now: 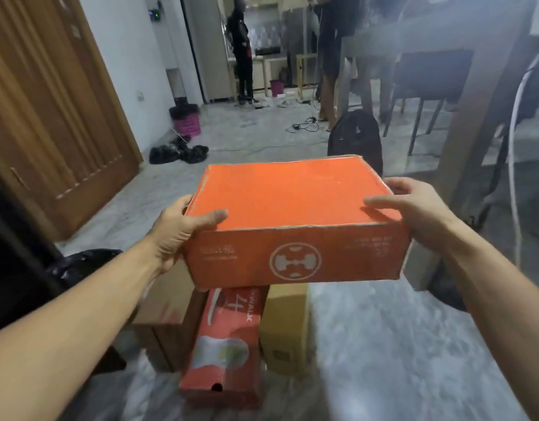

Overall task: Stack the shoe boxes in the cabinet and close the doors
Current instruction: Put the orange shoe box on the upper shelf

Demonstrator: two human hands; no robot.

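I hold an orange shoe box (292,208) in the air in front of me, lid up, with a white round logo on its near side. My left hand (183,229) grips its left end, thumb on the lid. My right hand (414,211) grips its right end the same way. Below it on the floor lie a red shoe box (225,344) with a shoe picture, a brown box (168,314) to its left and a yellow box (285,326) to its right. No cabinet is clearly in view.
A wooden door (55,117) stands at the left. A black bag (80,265) lies by my left forearm. A black backpack (354,138), a table (481,86) and chairs are at the right. Two people (242,56) stand far back; cables and black bags lie on the floor.
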